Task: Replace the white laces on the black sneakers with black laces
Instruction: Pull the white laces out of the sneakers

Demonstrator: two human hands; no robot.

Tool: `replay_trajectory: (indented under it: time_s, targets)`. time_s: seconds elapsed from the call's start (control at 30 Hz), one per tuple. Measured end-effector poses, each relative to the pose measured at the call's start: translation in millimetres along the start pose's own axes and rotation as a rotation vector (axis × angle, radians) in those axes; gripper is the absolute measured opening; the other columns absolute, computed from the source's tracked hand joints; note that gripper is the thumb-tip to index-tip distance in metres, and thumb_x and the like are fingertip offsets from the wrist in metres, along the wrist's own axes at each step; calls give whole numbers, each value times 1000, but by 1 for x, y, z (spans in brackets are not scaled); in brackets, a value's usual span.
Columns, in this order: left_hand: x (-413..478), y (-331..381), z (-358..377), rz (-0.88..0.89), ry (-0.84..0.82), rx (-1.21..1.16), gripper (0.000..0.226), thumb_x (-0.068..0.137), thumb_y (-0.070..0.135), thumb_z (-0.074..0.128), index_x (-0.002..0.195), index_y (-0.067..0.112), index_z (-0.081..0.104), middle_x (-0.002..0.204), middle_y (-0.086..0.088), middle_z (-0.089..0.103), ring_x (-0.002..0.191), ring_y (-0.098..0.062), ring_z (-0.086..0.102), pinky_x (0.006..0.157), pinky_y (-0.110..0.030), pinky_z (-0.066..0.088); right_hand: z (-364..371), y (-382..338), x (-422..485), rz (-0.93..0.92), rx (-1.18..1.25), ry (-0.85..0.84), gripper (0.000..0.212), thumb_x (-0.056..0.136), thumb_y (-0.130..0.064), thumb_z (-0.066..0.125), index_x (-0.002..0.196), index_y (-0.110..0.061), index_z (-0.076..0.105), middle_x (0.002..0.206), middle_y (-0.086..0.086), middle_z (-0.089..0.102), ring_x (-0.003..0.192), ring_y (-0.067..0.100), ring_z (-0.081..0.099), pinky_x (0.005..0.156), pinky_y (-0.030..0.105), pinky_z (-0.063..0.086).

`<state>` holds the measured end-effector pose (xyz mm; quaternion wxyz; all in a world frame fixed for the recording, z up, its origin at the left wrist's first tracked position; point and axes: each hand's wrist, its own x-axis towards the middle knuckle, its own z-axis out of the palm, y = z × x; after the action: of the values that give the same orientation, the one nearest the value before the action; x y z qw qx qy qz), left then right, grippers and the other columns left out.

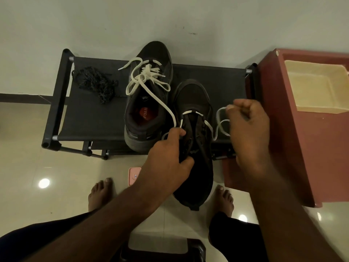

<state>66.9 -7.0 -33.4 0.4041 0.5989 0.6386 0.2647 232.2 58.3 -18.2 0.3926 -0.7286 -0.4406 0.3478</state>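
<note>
Left hand [166, 159]: closed around the collar of the near sneaker [198, 167], with the thumb on the opening side and the fingertips at the upper eyelets.
Right hand [247, 125]: fingers curled, pinching a loop of the near sneaker's white lace [220, 118], drawn out to the right of the shoe.
Near sneaker: black, toe on the shoe rack [217, 80], heel overhanging the front edge above the floor [37, 148]. White lace remains only in the lowest eyelets, and the upper eyelets show bare.
Far sneaker [139, 103]: black, standing on the rack just left of the near sneaker, toe toward the wall. An orange label shows on the insole.
Far sneaker's white lace [149, 72]: loosened and spread over the tongue. One long end runs down to the left hand's fingertips; whether it is held cannot be told.
Black laces [96, 84]: one loose pile on the left part of the rack top, apart from both shoes.
Maroon cabinet [302, 148]: beside the rack on the right, with a cream tray [311, 86] set in its top.
Pink object [134, 174]: on the floor, partly hidden by the left forearm.
Bare feet [100, 193]: on the floor in front of the rack.
</note>
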Motion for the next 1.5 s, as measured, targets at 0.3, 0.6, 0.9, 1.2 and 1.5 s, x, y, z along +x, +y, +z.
replay_trajectory:
  time_s: [0.3,0.6,0.9,1.2,1.5]
  targets:
    - [-3,3,3,22,30,-4,54,85,16,67,133,18,44,102,3,64,88,-11,64,68,-13,48,6,-9,-27,6,-9,-431,62,86,-24,71,141,-32,43,115,-27,56,100,-20,55,92,25,52]
    - [3,5,1,33,38,37,46,91,23,64,133,15,48,95,4,69,84,-6,67,74,-24,55,5,6,-31,-4,-172,-647,121,68,-31,74,160,-33,-6,153,-18,31,136,6,41,106,26,43]
    - [27,39,-32,206,143,356,31,92,37,59,114,19,71,94,4,62,81,-11,60,76,-34,52,6,18,-24,-23,-93,-670,115,73,-24,78,156,-41,1,144,-9,50,123,5,56,101,29,50]
    - [94,54,-21,382,-142,719,24,93,19,59,114,16,70,116,-7,57,106,-21,54,87,-28,42,2,16,-29,-123,-226,-781,129,81,-22,78,152,-28,-29,167,-5,-12,155,14,4,123,43,25]
    - [107,59,-29,371,-252,753,18,93,14,55,103,9,69,106,-6,56,102,-22,55,78,-23,35,10,22,-34,-113,-283,-737,105,93,-17,60,155,-16,-24,166,-1,-22,153,13,-16,126,36,3]
